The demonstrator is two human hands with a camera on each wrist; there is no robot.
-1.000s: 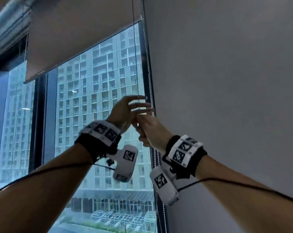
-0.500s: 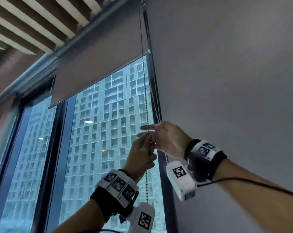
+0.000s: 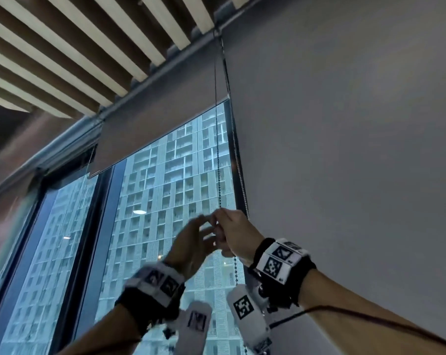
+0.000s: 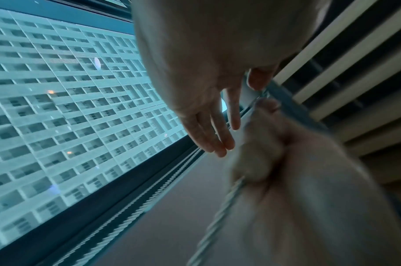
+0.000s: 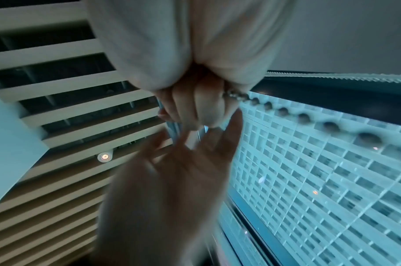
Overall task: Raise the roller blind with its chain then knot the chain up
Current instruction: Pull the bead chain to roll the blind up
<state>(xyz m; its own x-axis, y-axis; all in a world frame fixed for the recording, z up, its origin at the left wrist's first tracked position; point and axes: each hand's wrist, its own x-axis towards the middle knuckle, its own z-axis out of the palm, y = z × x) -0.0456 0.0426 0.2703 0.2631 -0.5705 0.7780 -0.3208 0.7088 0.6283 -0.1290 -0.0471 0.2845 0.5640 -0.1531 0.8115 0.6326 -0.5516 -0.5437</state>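
The grey roller blind [image 3: 165, 119] covers the top of the window, its bottom bar [image 3: 155, 139] slanting across the glass. Its bead chain [image 3: 217, 149] drops from the top right corner to my hands, with a second strand [image 3: 240, 170] along the frame. My right hand [image 3: 218, 221] grips the chain in curled fingers, and the chain runs on below the fist [image 3: 235, 267]. In the right wrist view the beads [image 5: 281, 109] leave those fingers [image 5: 202, 108]. My left hand [image 3: 204, 226] is open and blurred just left of it, fingers [image 4: 213, 126] straight, holding nothing.
A plain grey wall [image 3: 345, 149] stands directly right of the window frame [image 3: 236, 155]. A slatted ceiling [image 3: 76, 47] runs overhead. A dark mullion [image 3: 96, 226] divides the glass, and a tall building [image 3: 165, 201] shows outside.
My left hand has let go of the chain, opened and risen beside my right hand. The right hand has closed on the chain. The view has tilted up towards the ceiling.
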